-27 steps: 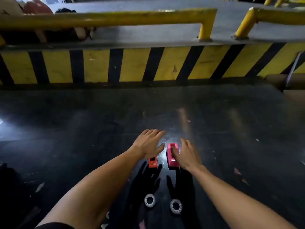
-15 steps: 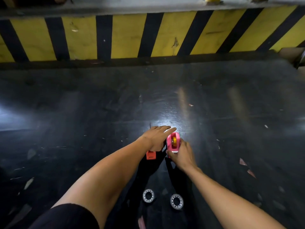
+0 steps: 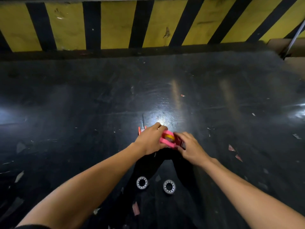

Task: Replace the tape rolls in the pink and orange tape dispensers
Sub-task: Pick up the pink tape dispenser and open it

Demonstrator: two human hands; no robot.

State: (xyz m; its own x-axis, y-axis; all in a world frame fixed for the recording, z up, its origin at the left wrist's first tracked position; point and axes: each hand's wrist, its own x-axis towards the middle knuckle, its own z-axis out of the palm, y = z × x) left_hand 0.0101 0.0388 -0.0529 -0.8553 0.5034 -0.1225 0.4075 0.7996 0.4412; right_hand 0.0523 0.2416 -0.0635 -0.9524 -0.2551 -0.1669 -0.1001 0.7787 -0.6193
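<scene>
The pink tape dispenser (image 3: 166,140) is held between both hands, tilted on its side above the dark floor, with a yellow-orange tape roll (image 3: 170,137) showing inside it. My left hand (image 3: 151,141) grips its left end and my right hand (image 3: 189,148) grips its right end. The orange dispenser (image 3: 140,130) stands on the floor just behind my left hand, mostly hidden by it. Two clear tape rolls, one at the left (image 3: 142,182) and one at the right (image 3: 169,186), lie flat on the floor nearer to me.
A yellow-and-black striped kerb (image 3: 148,25) runs across the far side. Scraps of paper and tape (image 3: 235,152) are scattered over the shiny black floor (image 3: 82,104). A cardboard box edge (image 3: 287,47) sits at the far right.
The pink dispenser has been lifted off the floor and turned sideways, now held by both hands. My left hand moved off the orange dispenser onto the pink one. The camera tilted down.
</scene>
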